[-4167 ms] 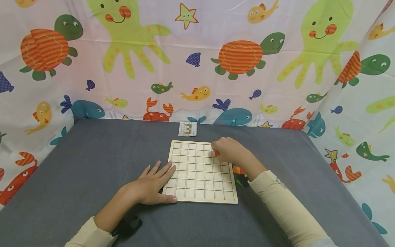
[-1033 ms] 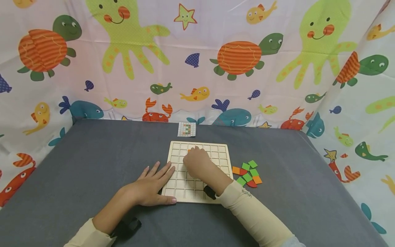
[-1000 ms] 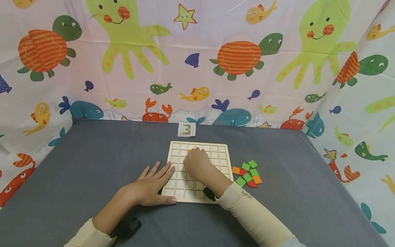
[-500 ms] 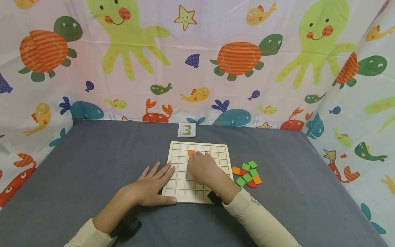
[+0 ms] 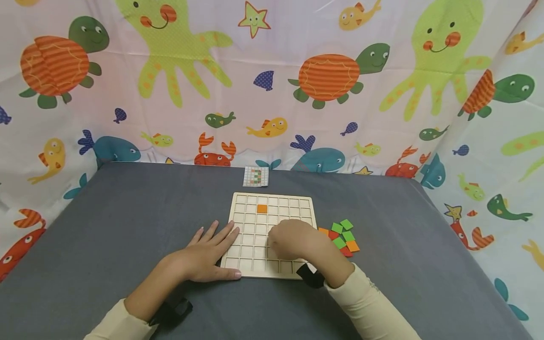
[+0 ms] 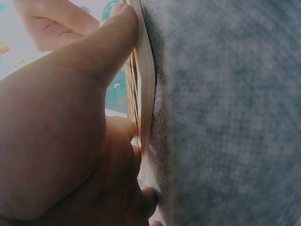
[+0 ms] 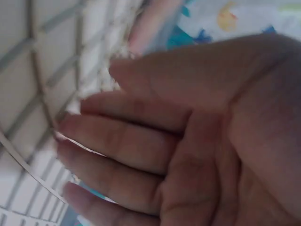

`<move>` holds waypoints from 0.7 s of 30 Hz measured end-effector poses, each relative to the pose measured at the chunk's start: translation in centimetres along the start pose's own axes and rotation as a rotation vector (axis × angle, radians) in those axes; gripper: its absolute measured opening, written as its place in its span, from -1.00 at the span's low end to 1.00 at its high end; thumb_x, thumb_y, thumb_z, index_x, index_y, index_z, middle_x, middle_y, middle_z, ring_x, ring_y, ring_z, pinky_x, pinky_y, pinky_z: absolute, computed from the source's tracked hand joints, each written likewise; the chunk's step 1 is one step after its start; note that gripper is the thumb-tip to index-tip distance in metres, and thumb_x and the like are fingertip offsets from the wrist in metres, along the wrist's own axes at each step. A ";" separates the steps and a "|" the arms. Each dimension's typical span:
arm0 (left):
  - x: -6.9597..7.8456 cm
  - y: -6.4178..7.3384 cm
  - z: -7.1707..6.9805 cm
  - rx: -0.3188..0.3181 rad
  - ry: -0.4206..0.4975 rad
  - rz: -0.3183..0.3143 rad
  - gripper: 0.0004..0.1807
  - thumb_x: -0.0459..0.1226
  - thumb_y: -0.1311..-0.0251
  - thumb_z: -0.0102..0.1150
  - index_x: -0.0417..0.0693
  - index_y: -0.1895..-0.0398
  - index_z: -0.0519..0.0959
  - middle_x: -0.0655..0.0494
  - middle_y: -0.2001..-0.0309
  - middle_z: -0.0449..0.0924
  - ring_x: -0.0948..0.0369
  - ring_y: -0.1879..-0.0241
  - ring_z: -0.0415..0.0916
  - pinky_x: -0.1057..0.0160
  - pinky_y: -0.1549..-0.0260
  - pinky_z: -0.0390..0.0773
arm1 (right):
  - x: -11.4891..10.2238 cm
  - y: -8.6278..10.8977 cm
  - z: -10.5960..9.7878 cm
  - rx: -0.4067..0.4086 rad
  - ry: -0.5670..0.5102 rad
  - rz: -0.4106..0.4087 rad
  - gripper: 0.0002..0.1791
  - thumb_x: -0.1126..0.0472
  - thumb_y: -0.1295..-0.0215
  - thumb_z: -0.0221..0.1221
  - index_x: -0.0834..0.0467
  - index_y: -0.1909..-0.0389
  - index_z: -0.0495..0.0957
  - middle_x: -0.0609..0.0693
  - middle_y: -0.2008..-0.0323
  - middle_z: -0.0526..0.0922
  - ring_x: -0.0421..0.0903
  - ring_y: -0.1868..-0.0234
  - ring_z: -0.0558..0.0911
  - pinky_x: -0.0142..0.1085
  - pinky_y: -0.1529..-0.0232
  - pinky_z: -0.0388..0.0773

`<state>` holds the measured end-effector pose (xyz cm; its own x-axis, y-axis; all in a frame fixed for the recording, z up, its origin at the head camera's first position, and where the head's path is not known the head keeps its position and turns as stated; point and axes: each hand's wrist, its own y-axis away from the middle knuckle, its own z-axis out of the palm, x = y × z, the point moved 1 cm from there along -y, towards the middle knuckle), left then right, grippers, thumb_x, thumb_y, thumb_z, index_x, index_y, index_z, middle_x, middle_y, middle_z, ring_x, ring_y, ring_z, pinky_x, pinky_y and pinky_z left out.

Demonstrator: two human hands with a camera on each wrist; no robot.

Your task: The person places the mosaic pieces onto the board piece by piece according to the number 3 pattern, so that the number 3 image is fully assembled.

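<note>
A pale wooden grid board [image 5: 255,242] lies on the table with a single orange square tile [image 5: 262,208] in a cell of its second row. My left hand [image 5: 199,262], fingers spread, rests on the board's left side, its thumb at the near left corner. In the left wrist view the thumb lies along the board's edge [image 6: 146,80]. Over the middle right of the board is my right hand [image 5: 293,240], covering several cells. In the right wrist view its fingers are loosely bent beside the grid, and no tile shows among them.
Several loose tiles lie right of the board, among them a green square [image 5: 347,224], an orange square [image 5: 352,246] and a red piece [image 5: 346,252]. A small patterned grid card [image 5: 256,176] is behind the board. A sea-animal curtain [image 5: 272,94] hangs at the back.
The right hand brought an orange tile from the upper right of the board to its second row and let go. It has since moved right and nearer. The left hand has stayed in place.
</note>
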<state>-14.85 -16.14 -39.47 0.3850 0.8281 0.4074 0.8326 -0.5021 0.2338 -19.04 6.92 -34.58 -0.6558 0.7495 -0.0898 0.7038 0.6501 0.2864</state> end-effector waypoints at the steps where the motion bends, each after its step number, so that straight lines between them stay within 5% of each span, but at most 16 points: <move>1: 0.0 0.0 0.0 -0.001 -0.002 -0.002 0.15 0.39 -0.17 0.13 -0.02 -0.63 -0.05 0.00 -0.61 -0.21 -0.20 -0.54 -0.37 -0.33 -0.37 -0.30 | 0.3 0.3 -0.3 -0.002 -0.048 -0.014 -0.62 0.29 -0.38 0.12 0.07 0.69 0.41 -0.14 0.68 0.25 -0.20 0.59 0.21 -0.31 0.52 0.26; 7: -0.3 -0.2 0.2 -0.009 -0.008 0.003 0.15 0.41 -0.16 0.10 0.02 -0.64 -0.08 0.04 -0.62 -0.24 -0.17 -0.55 -0.41 -0.32 -0.38 -0.33 | 3.3 1.9 -1.6 0.005 -0.266 0.001 -0.41 0.32 -0.30 0.23 0.01 0.83 0.14 -0.22 0.74 0.01 -0.27 0.65 -0.01 -0.38 0.58 -0.02; 15: -0.5 -0.3 0.4 0.000 -0.012 0.002 0.16 0.41 -0.16 0.10 0.01 -0.64 -0.07 0.03 -0.62 -0.23 -0.17 -0.55 -0.39 -0.32 -0.38 -0.33 | 8.9 3.4 -2.4 -0.006 -0.248 0.347 -0.43 0.30 -0.19 0.26 0.02 0.89 0.19 -0.18 0.81 0.06 -0.26 0.73 0.03 -0.38 0.64 -0.05; 21: -0.4 -0.3 0.3 -0.006 -0.015 -0.004 0.16 0.41 -0.15 0.11 0.01 -0.64 -0.07 0.03 -0.62 -0.23 -0.18 -0.55 -0.39 -0.33 -0.38 -0.33 | 12.7 4.1 -1.6 -0.022 -0.254 0.554 -0.58 0.17 -0.21 0.26 0.09 0.81 0.40 -0.09 0.82 0.35 -0.16 0.76 0.39 -0.33 0.67 0.24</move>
<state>-15.11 -16.22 -39.96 0.3879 0.8338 0.3929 0.8318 -0.5003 0.2405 -24.89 18.94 -33.06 -0.1063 0.9836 -0.1459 0.9141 0.1545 0.3750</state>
